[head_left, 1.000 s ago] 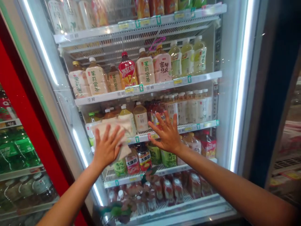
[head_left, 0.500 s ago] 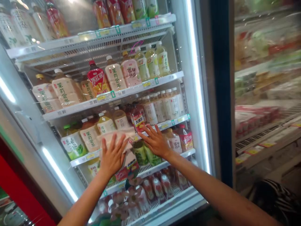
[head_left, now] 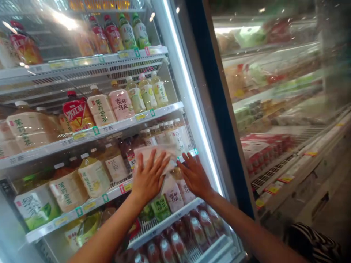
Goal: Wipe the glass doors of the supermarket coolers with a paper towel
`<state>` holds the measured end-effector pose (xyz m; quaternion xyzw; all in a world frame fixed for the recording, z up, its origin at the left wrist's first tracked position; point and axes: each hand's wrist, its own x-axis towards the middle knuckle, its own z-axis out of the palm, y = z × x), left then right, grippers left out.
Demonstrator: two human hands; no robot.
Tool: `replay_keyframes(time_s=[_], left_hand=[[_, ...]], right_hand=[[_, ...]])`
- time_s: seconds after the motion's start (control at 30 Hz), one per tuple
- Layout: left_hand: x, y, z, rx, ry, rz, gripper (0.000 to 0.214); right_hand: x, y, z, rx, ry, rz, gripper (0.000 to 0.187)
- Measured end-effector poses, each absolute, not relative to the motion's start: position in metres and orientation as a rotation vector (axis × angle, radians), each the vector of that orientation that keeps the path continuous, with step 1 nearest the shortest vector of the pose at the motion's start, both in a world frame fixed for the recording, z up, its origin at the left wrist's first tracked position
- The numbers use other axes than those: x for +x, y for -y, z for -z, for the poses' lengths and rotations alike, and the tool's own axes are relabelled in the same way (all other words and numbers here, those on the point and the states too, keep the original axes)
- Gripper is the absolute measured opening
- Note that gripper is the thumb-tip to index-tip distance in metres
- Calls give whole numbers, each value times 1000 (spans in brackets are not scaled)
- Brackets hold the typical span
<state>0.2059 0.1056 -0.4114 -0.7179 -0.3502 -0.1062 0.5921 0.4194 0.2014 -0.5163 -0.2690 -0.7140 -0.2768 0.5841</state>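
The cooler (head_left: 201,91) has a glass door (head_left: 65,22) before shelves (head_left: 170,108) of bottles (head_left: 122,106), labels mostly outward, presumably for reading. The left hand (head_left: 149,179) lies flat, fingers spread, over the cloth (head_left: 156,151) toward the cooler's right edge, likely pressing evenly. The right hand (head_left: 197,179), open, nothing visibly held, is nearest that edge, perhaps bracing.

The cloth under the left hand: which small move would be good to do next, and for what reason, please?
Perhaps slide the cloth slightly upward, keeping the left hand flat. That hand lies over it with fingers spread, while the right hand is very near its right edge, so there seems little room to go right.
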Motion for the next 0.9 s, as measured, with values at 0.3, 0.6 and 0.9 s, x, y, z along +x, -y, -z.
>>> replay_keyframes(time_s=[0.3, 0.6, 0.9], left_hand=[[249, -123, 468, -1799, 590, 101, 56], [259, -126, 452, -1801, 656, 144, 59], [139, -71, 363, -1674, 821, 200, 66]], right_hand=[[459, -228, 540, -712, 1542, 462, 67], [452, -205, 509, -665, 1529, 409, 68], [363, -177, 480, -809, 1522, 426, 71]])
